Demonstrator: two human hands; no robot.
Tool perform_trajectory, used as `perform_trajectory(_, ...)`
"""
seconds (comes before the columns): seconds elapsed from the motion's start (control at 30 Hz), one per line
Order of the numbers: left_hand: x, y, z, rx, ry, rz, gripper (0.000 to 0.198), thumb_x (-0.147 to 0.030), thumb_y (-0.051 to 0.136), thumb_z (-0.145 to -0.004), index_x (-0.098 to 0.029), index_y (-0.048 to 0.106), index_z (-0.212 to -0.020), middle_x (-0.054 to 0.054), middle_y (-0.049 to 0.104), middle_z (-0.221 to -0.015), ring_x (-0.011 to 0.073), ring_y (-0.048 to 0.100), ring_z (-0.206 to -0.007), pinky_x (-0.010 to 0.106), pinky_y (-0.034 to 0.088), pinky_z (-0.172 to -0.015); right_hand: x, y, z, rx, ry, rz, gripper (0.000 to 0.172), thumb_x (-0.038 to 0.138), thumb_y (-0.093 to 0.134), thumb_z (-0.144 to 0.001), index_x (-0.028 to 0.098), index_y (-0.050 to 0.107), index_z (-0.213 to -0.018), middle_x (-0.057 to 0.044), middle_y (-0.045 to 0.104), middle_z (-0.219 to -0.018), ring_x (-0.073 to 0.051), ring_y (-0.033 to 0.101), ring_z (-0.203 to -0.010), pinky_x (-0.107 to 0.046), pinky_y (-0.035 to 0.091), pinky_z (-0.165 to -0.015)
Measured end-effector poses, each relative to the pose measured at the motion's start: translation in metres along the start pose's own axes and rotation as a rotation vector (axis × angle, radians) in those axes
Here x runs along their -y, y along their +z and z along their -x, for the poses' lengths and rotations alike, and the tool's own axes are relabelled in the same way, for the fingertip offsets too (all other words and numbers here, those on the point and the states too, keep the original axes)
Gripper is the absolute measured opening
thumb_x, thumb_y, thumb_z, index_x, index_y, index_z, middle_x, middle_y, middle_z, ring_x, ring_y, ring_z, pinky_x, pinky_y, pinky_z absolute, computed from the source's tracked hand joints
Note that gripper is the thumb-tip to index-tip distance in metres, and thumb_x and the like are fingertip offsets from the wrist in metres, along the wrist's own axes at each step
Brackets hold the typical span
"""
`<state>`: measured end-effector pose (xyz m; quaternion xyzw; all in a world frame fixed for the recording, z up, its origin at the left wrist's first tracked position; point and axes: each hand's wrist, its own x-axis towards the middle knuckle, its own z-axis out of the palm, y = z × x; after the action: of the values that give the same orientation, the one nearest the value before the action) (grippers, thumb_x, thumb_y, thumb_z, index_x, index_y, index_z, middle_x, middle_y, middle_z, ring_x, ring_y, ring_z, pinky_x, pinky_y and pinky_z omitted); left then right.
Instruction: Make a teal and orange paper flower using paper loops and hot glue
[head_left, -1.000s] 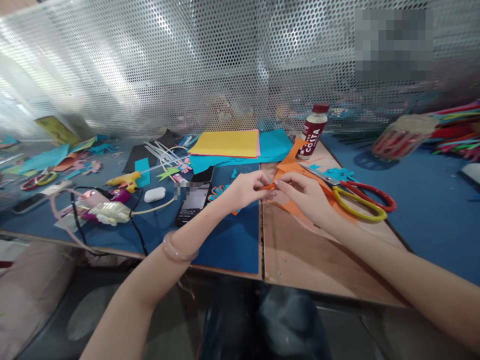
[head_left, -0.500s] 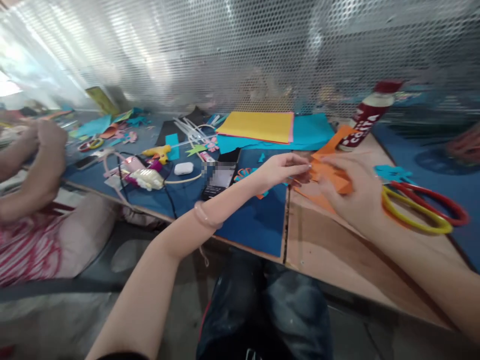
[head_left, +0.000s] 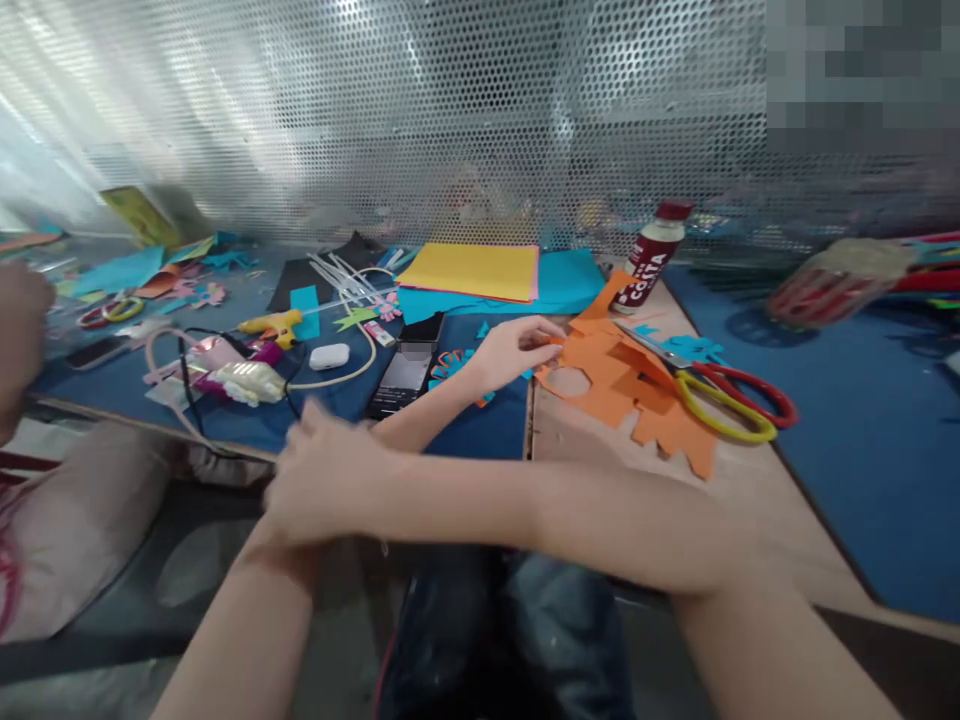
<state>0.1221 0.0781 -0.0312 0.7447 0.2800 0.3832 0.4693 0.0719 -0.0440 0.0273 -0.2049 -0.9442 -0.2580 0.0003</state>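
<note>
My left hand (head_left: 521, 352) rests at the left edge of the cut orange paper (head_left: 600, 385), its fingers curved and the thumb a little apart from them. Nothing shows clearly between them. My right arm crosses in front of me, and my right hand (head_left: 330, 480) lies over my left forearm; motion smears its fingers. Scissors (head_left: 724, 405) with red and yellow handles lie partly on the orange paper, beside blue paper scraps (head_left: 694, 348). Left of the orange paper is a blue and orange paper flower (head_left: 454, 372), partly behind my left arm.
A Costa bottle (head_left: 651, 258) stands behind the orange paper. Yellow paper (head_left: 469, 272) tops a stack near the mesh wall. To the left are a phone (head_left: 405, 375), a white earbud case (head_left: 329, 357) and a yellow glue gun (head_left: 274, 326). Another person's arm (head_left: 19, 340) is at far left.
My right hand has left the orange paper and crossed leftward onto my left forearm. The orange paper now lies spread on the table. The view has turned to the right.
</note>
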Motion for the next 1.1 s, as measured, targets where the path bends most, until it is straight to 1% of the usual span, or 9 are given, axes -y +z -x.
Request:
perform_trajectory(0.03,0.001,0.0,0.0,0.009,0.001,0.0,0.021,-0.023,0.067,-0.085,-0.011,0.067,-0.103,0.008,0.072,-0.093,0.0136,0.07,-0.084,0.028,0.054,-0.081,-0.008,0.007,0.005,-0.173,0.009,-0.062,0.028,0.029,0.044,-0.103,0.025,0.072,-0.106,0.002,0.071,-0.117,-0.019,0.061,-0.116,-0.042,0.045,-0.107)
perform_trajectory(0.23,-0.001,0.006,0.003,0.05,0.042,-0.066,0.034,-0.028,0.069,-0.084,-0.015,0.067,-0.115,0.007,0.072,-0.095,0.0144,0.068,-0.084,0.028,0.054,-0.079,-0.045,0.044,0.1,-0.534,0.045,0.017,0.027,0.018,0.047,-0.098,0.015,0.072,-0.107,-0.01,0.073,-0.12,-0.026,0.062,-0.119,-0.046,0.046,-0.109)
perform_trajectory(0.33,-0.005,0.006,0.005,0.011,0.056,-0.105,0.037,-0.028,0.071,-0.083,-0.015,0.064,-0.116,0.006,0.072,-0.096,0.014,0.066,-0.084,0.027,0.054,-0.08,-0.047,0.046,0.147,-0.568,-0.187,0.08,0.029,0.016,0.046,-0.097,0.013,0.072,-0.109,-0.01,0.073,-0.121,-0.024,0.063,-0.121,-0.041,0.047,-0.11)
perform_trajectory(0.43,-0.01,0.005,0.007,-0.012,0.047,-0.132,0.025,-0.028,0.07,-0.082,-0.014,0.064,-0.102,0.007,0.072,-0.095,0.0141,0.066,-0.084,0.028,0.053,-0.081,-0.054,0.051,0.177,-0.552,-0.216,0.056,0.032,0.013,0.043,-0.097,0.015,0.072,-0.108,-0.009,0.075,-0.116,-0.02,0.065,-0.117,-0.034,0.047,-0.109)
perform_trajectory(0.5,-0.011,0.004,0.008,0.013,0.054,-0.121,0.021,-0.028,0.07,-0.082,-0.014,0.065,-0.097,0.007,0.072,-0.095,0.0144,0.066,-0.086,0.029,0.052,-0.083,-0.065,0.062,0.19,-0.626,-0.041,-0.041,0.029,0.014,0.045,-0.096,0.02,0.071,-0.109,-0.005,0.077,-0.109,-0.018,0.068,-0.107,-0.034,0.052,-0.1)
perform_trajectory(0.63,-0.012,0.007,0.009,0.053,0.008,-0.011,0.019,-0.024,0.068,-0.082,-0.015,0.064,-0.098,0.006,0.071,-0.101,0.0137,0.067,-0.084,0.028,0.053,-0.078,-0.092,0.086,0.203,-0.795,0.546,-0.287,0.02,0.018,0.052,-0.095,0.024,0.066,-0.109,-0.006,0.075,-0.098,-0.022,0.069,-0.091,-0.039,0.055,-0.079)
perform_trajectory(0.77,-0.012,0.009,0.01,0.081,-0.052,0.062,0.021,-0.023,0.069,-0.081,-0.014,0.065,-0.099,0.006,0.07,-0.096,0.0153,0.069,-0.088,0.03,0.054,-0.082,-0.102,0.101,0.209,-0.755,0.982,-0.76,0.016,0.029,0.051,-0.098,0.022,0.065,-0.096,-0.005,0.073,-0.096,-0.02,0.068,-0.086,-0.036,0.054,-0.074)
perform_trajectory(0.9,-0.01,0.011,0.011,0.105,-0.049,0.07,0.03,-0.025,0.071,-0.082,-0.013,0.063,-0.109,0.004,0.069,-0.088,0.0148,0.068,-0.086,0.031,0.054,-0.083,-0.098,0.114,0.212,-0.7,1.046,-1.083,0.021,0.041,0.059,-0.095,0.022,0.069,-0.099,-0.005,0.074,-0.099,-0.021,0.068,-0.088,-0.038,0.054,-0.079)
perform_trajectory(1.1,-0.009,0.014,0.013,0.096,-0.083,0.114,0.063,-0.017,0.069,-0.083,-0.012,0.038,-0.138,0.0,0.064,-0.085,0.0125,0.064,-0.079,0.026,0.052,-0.075,-0.095,0.116,0.208,-0.642,1.117,-1.34,0.026,0.045,0.071,-0.083,0.02,0.071,-0.088,-0.006,0.074,-0.09,-0.02,0.066,-0.08,-0.037,0.052,-0.076)
